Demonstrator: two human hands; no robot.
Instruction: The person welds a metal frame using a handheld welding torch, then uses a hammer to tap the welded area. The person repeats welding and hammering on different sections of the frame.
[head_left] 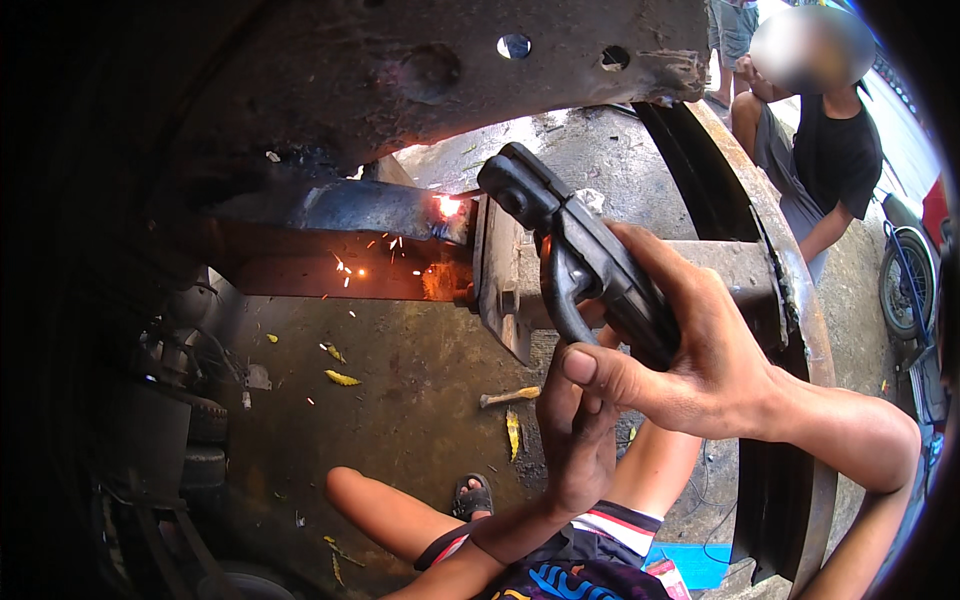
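Nearest the camera, at the lower edge: the person's bare knee [360,500] and a sandalled foot [473,497] on stained concrete floor [400,400], with yellow leaves and a small hammer [508,397] lying loose. Left hand [577,440] rises from below, fingers curled up under the right hand (whether it grips anything, cannot tell). Right hand [690,350] wrapped tight around a dark electrode holder [570,255], its nose pointing far-left. Just beyond its tip, a bright weld spot [447,206] with sparks falling, where a grey bar [340,205] meets a rusty steel flange [500,280]. Overhead, a rusted plate [450,60] with holes closes off room above. Curved steel rim [790,330] bounds the right. Far right, a seated person [820,150].
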